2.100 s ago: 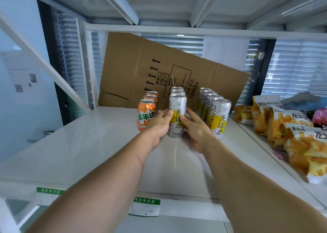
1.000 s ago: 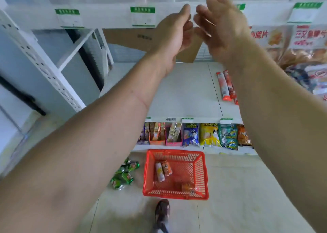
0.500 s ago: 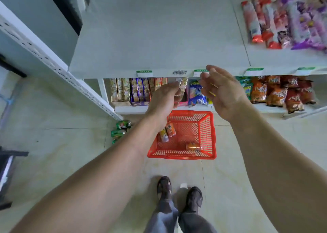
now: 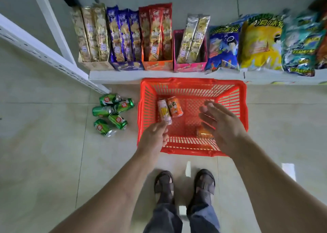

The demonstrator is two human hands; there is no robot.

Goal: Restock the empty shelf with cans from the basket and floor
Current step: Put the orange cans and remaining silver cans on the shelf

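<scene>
Both grips hang spread and holding nothing over the red basket (image 4: 192,84) on the floor: the right hand (image 4: 223,126) has its fingers fanned wide above the right half, the left hand (image 4: 154,138) hovers loosely curled at the near-left rim, fingertips just short of a can. Three cans lie on their sides in that basket. An orange can (image 4: 174,106) and a white-and-yellow can (image 4: 164,114) touch side by side at the left, and a second orange can (image 4: 203,133) sits apart near the front, partly hidden under the right hand. To do this well, I'd judge, each hand takes the can beneath it, wrapping round the middle rather than pinching an end, since a smooth can on its side will roll. Five green cans (image 4: 111,113) wait in a heap on the floor just left of the basket.
</scene>
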